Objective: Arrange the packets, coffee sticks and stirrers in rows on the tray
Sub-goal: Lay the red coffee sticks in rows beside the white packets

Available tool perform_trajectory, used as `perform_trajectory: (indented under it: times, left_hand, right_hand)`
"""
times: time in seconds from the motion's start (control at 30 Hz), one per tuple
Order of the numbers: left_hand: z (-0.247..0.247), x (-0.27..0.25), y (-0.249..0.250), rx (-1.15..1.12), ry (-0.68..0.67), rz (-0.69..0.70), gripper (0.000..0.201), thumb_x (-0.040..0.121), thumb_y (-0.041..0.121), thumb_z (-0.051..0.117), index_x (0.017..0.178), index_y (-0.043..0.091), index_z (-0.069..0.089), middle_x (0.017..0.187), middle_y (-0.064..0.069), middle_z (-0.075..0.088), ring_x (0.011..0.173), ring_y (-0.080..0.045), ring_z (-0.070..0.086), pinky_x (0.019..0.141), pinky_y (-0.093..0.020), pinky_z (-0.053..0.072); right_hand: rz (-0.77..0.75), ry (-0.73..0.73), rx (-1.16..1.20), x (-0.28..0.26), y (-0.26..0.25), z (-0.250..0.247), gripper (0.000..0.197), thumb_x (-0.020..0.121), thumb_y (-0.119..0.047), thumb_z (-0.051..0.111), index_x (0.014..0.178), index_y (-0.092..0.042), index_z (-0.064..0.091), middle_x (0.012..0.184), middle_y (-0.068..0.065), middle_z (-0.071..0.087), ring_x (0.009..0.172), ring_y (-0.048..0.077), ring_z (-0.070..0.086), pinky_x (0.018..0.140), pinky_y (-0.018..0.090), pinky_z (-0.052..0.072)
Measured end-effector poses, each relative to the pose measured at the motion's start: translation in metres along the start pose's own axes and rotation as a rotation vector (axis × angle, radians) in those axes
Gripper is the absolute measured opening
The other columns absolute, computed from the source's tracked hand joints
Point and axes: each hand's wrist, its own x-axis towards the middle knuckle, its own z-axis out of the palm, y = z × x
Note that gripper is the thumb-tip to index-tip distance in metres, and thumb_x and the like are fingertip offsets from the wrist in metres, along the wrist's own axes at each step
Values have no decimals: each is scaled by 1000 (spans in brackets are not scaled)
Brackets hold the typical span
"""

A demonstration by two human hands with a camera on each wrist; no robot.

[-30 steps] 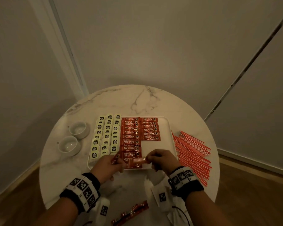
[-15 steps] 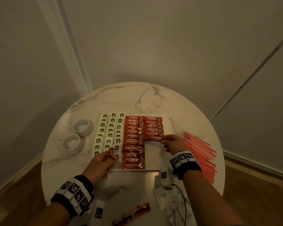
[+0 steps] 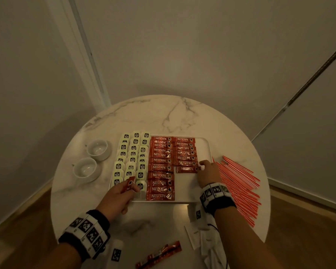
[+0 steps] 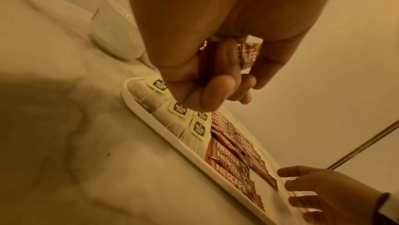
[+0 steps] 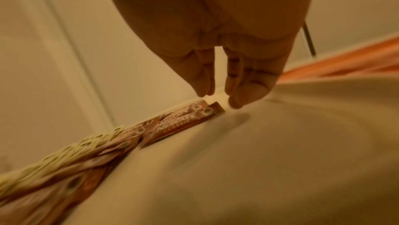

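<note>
A white tray (image 3: 185, 188) on the round table holds tea bag packets (image 3: 132, 158) in rows on its left and red Nescafe coffee sticks (image 3: 161, 167) in two columns. The nearest stick of the shorter right column (image 3: 186, 169) lies flat. My right hand (image 3: 203, 165) is at its right end with straight fingers, and in the right wrist view the right hand (image 5: 218, 97) holds nothing while the stick's end (image 5: 212, 109) lies just below the fingertips. My left hand (image 3: 131, 188) grips one coffee stick (image 3: 128, 183) over the tray's near left corner. Red stirrers (image 3: 239, 188) lie fanned out on the table right of the tray.
Two white cups (image 3: 98, 149) (image 3: 85, 169) stand left of the tray. Loose coffee sticks (image 3: 159, 254) and white packets (image 3: 199, 232) lie near the table's front edge. Walls close in behind the table.
My right hand carried a stick from the tray's front to the right column, laid it down and let go. My left hand kept its stick and drew back to the left.
</note>
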Motion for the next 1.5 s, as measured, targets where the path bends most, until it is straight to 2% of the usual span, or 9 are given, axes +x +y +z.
perform_trajectory:
  times: [0.17, 0.37, 0.6, 1.03, 1.17, 1.3, 1.4, 1.47, 1.5]
  left_hand:
    - [2, 3, -2, 14, -12, 2, 17, 90, -3, 49, 90, 6, 63, 54, 1, 40, 45, -10, 35, 43, -23, 31]
    - [7, 2, -3, 23, -25, 7, 16, 89, -2, 52, 87, 8, 64, 54, 1, 42, 43, -9, 37, 43, -23, 33]
    - [6, -3, -4, 22, -31, 5, 17, 90, -2, 51, 87, 8, 64, 52, 2, 41, 43, -8, 36, 43, -22, 31]
    - [4, -2, -5, 17, -9, 9, 15, 89, -3, 51, 89, 5, 63, 54, 1, 41, 45, -10, 36, 43, -22, 31]
    - [6, -3, -3, 8, -25, -2, 15, 90, -2, 50, 89, 6, 63, 49, 7, 42, 42, -7, 37, 43, -22, 32]
    - [11, -5, 3, -24, -98, -29, 16, 91, -3, 48, 89, 5, 62, 50, 4, 41, 40, -7, 36, 43, -24, 34]
    - [18, -9, 13, -126, -223, -77, 16, 88, 3, 48, 94, -1, 63, 54, -1, 45, 39, -10, 33, 45, -24, 37]
    - [25, -13, 19, -219, -332, -115, 25, 83, 8, 46, 97, -4, 62, 58, -5, 50, 41, -12, 33, 45, -23, 37]
    - [29, -14, 22, -256, -374, -139, 24, 86, 7, 43, 97, -4, 61, 61, -8, 52, 42, -12, 34, 46, -23, 36]
  right_hand:
    - [-209, -32, -243, -44, -3, 11, 42, 94, -20, 46, 135, -27, 45, 140, 4, 37, 126, 25, 36, 105, 37, 34]
    - [-171, -114, -243, -53, -3, 19, 58, 89, -19, 48, 143, -35, 33, 150, 0, 26, 130, 27, 28, 103, 43, 41]
    - [-148, -172, -315, -52, -8, 22, 63, 90, -21, 47, 145, -40, 22, 157, -2, 11, 134, 29, 23, 105, 49, 37]
    - [-161, -183, -344, -51, -11, 26, 66, 88, -21, 50, 144, -45, 21, 155, -5, 13, 133, 28, 24, 103, 54, 37]
    - [-162, -199, -347, -51, -11, 26, 68, 88, -19, 49, 144, -45, 20, 156, -5, 12, 134, 29, 23, 104, 54, 36]
    - [-183, -191, -345, -56, -14, 18, 67, 90, -19, 50, 145, -43, 20, 157, -4, 6, 134, 29, 24, 104, 50, 36]
    - [-275, -124, -266, -64, -19, 14, 59, 91, -21, 50, 143, -39, 29, 153, -3, 19, 131, 25, 30, 106, 45, 38]
    - [-365, -178, -12, -74, -26, 11, 46, 93, -24, 53, 137, -34, 43, 138, -4, 44, 120, 17, 43, 103, 37, 42]
    - [-379, -274, 187, -81, -32, 8, 38, 94, -24, 55, 132, -30, 52, 126, -4, 54, 109, 12, 52, 95, 30, 48]
